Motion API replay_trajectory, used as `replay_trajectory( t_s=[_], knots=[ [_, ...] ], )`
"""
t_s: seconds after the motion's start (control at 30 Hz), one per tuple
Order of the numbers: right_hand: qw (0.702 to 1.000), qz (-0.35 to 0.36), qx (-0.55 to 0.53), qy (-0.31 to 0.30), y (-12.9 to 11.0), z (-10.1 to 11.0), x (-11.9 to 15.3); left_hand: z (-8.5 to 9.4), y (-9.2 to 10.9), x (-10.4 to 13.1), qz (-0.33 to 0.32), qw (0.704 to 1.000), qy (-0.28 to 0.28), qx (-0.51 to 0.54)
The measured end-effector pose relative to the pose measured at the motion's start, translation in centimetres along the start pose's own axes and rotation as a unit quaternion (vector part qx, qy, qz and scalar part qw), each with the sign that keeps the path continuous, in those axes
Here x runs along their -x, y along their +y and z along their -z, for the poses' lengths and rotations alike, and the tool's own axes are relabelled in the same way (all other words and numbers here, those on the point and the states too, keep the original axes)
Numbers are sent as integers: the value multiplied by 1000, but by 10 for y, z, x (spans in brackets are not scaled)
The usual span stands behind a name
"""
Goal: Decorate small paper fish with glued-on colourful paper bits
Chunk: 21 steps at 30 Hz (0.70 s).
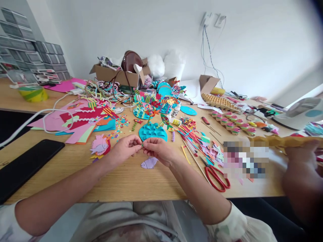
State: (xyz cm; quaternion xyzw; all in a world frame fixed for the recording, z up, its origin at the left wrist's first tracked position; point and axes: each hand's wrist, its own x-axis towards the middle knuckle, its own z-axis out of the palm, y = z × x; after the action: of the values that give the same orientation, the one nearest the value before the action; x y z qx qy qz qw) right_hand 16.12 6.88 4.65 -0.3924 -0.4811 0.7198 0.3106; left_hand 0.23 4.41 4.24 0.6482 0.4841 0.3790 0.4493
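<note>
My left hand and my right hand meet near the middle of the table, each closed in a pinch. Between their fingertips is something tiny that I cannot make out. A purple paper fish lies flat just below my right hand. Right behind both hands sits a blue round base with curled paper strips on it. Several colourful paper fish stand on stems farther back. To the left of my left hand is a small pile of cut paper fish.
Red-handled scissors lie right of my right forearm, beside paper scraps and strips. A black phone is at the left. Another person's hand holds a yellow strip of carton at the right. Glue bottles stand behind.
</note>
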Motion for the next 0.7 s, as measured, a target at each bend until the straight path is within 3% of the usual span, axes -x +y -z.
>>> replay_trajectory(
  t_s=[0.3, 0.7],
  knots=[
    [999, 17, -8, 31, 5, 0, 9, -6, -3, -8, -11, 1000, -13, -10],
    [994, 65, 35, 84, 10, 3, 11, -15, 1, -10, -46, 996, 24, -78]
  ],
)
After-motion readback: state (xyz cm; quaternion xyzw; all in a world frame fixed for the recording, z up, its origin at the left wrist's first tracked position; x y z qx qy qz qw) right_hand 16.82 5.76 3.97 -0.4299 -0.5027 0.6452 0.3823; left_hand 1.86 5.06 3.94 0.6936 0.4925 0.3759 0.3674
